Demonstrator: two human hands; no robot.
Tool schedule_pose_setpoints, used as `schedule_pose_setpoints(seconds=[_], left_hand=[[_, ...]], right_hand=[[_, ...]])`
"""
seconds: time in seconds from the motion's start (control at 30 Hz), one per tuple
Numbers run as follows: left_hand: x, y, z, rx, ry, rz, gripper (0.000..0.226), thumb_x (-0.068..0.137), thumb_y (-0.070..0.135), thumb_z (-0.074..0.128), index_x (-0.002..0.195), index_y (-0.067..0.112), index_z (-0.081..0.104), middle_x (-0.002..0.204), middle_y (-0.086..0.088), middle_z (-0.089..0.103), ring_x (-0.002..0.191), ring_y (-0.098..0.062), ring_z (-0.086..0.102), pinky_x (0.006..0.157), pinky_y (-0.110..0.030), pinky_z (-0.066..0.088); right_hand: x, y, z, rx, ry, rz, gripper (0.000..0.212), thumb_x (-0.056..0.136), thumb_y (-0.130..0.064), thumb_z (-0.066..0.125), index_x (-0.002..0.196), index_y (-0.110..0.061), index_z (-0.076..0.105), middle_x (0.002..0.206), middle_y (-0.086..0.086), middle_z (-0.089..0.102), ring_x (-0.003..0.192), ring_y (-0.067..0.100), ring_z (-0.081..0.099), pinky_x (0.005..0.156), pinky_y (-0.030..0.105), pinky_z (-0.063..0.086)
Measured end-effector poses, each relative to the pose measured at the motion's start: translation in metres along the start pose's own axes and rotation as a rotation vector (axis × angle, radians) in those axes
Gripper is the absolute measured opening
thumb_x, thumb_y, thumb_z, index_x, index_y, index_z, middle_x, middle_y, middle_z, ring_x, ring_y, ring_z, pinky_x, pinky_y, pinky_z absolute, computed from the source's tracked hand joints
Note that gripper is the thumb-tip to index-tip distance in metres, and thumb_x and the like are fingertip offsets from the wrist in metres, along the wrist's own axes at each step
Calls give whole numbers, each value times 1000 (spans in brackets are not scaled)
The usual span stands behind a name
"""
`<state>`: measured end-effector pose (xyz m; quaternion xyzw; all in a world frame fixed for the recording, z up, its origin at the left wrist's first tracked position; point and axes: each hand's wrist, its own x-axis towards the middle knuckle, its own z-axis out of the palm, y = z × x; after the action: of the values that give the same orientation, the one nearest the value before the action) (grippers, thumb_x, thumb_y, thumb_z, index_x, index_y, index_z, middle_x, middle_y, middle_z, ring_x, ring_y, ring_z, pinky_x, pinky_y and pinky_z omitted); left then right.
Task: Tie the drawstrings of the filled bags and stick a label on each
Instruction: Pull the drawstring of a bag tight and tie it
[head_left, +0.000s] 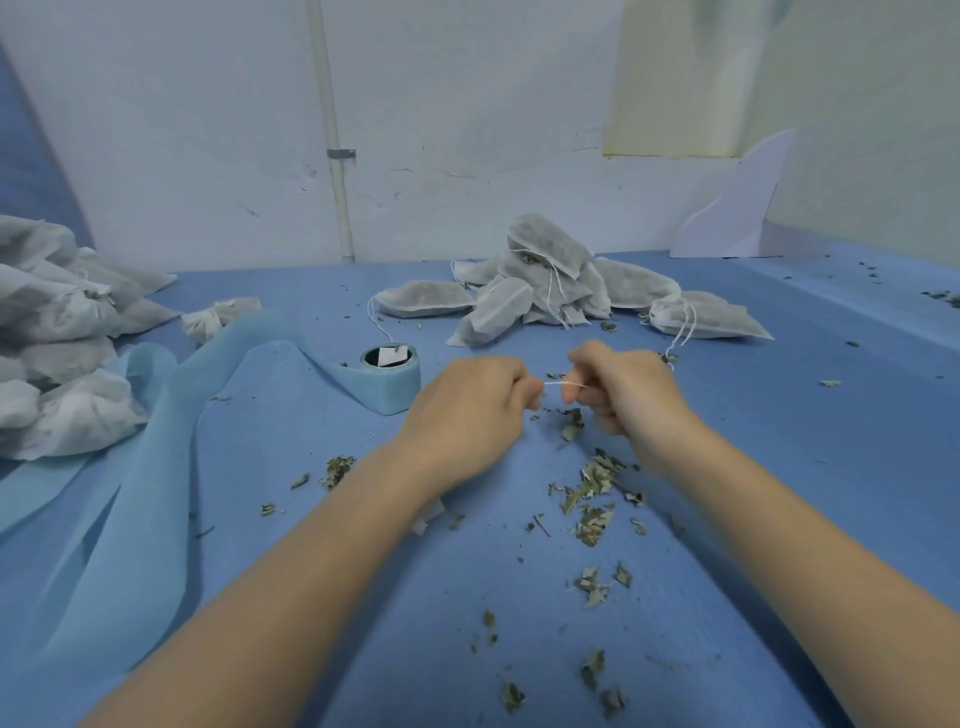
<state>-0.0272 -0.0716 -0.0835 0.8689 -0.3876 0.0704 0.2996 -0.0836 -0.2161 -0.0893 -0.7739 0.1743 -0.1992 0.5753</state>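
Note:
My left hand (470, 410) and my right hand (623, 389) are close together over the middle of the blue table, each with curled fingers pinching one end of a white drawstring (563, 384) stretched taut between them. The bag this string belongs to is hidden under my hands; only a white corner (428, 517) shows beneath my left forearm. A pile of filled white drawstring bags (550, 283) lies behind my hands. Another heap of filled bags (57, 338) sits at the left edge. A roll of light blue tape (392, 376) stands just left of my left hand.
A long strip of light blue tape (145, 441) runs from the roll across the left side of the table. Loose dried leaf bits (589, 499) are scattered in front of me. A white wall with a pipe (332, 135) closes off the back; a white card (732, 208) leans at back right.

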Motion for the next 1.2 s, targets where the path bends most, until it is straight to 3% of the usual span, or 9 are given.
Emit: schedule_pose_setpoints(seconds=[0.1, 0.2, 0.37, 0.47, 0.6, 0.73, 0.97, 1.1, 1.2], left_hand=[[1, 0, 1, -184, 28, -51, 23, 97, 22, 44, 87, 21, 65, 71, 14, 62, 65, -3, 53, 60, -20, 41], [0, 0, 3, -418, 93, -127, 16, 95, 24, 51, 80, 27, 58, 63, 20, 64, 63, 7, 54, 58, -5, 39], [-4, -3, 5, -603, 224, -211, 8, 89, 24, 59, 81, 25, 59, 63, 19, 67, 62, 10, 52, 56, -4, 37], [-8, -4, 7, -640, 300, -235, 7, 86, 23, 63, 79, 22, 61, 66, 14, 69, 60, 10, 54, 54, -4, 37], [-11, -3, 10, -568, 374, -223, 9, 84, 23, 63, 76, 21, 61, 71, 8, 69, 66, 5, 54, 57, -5, 37], [-12, -2, 10, -457, 352, -195, 23, 89, 32, 57, 67, 26, 55, 55, 24, 59, 59, 6, 49, 55, -7, 35], [-11, -6, 15, -360, 357, -233, 15, 88, 28, 57, 78, 20, 67, 73, 9, 65, 68, -4, 53, 61, -10, 36], [-10, -4, 12, -354, 331, -279, 19, 89, 25, 55, 77, 16, 68, 77, 5, 69, 72, -8, 53, 63, -15, 35], [-11, -4, 11, -413, 310, -297, 19, 88, 24, 56, 74, 19, 68, 73, 9, 69, 71, 0, 55, 61, -5, 36]], right_hand=[[2, -1, -1, 468, -190, 226, 47, 88, -22, 40, 45, -13, 58, 44, -6, 27, 41, 9, 12, 36, 18, 10], [-1, -1, 3, 794, -313, 304, 28, 72, -17, 41, 53, -8, 61, 44, -7, 25, 47, 9, 7, 36, 17, 7], [-8, 0, 15, 973, -367, 252, 30, 69, -10, 44, 73, -5, 73, 45, -5, 29, 48, 9, 10, 35, 17, 11], [-9, 1, 18, 949, -416, 220, 38, 72, -9, 44, 89, -8, 78, 48, -5, 34, 49, 9, 11, 36, 17, 12], [-9, 2, 23, 838, -452, 177, 46, 73, -7, 48, 114, -17, 66, 57, -4, 44, 46, 7, 17, 41, 18, 12], [-9, 2, 23, 582, -446, 107, 46, 91, 0, 39, 126, -22, 60, 65, -1, 43, 47, 6, 22, 42, 18, 16], [-19, -3, 26, 91, -355, -46, 45, 94, -3, 42, 124, -33, 57, 58, -7, 47, 47, 4, 33, 45, 14, 31], [-23, -3, 32, -238, -166, -220, 24, 94, -9, 45, 115, -19, 50, 57, -11, 55, 48, 0, 44, 56, 17, 36], [-25, 0, 33, -262, -66, -280, 19, 94, -9, 48, 107, -17, 36, 61, -7, 55, 45, -2, 44, 51, 11, 34]])
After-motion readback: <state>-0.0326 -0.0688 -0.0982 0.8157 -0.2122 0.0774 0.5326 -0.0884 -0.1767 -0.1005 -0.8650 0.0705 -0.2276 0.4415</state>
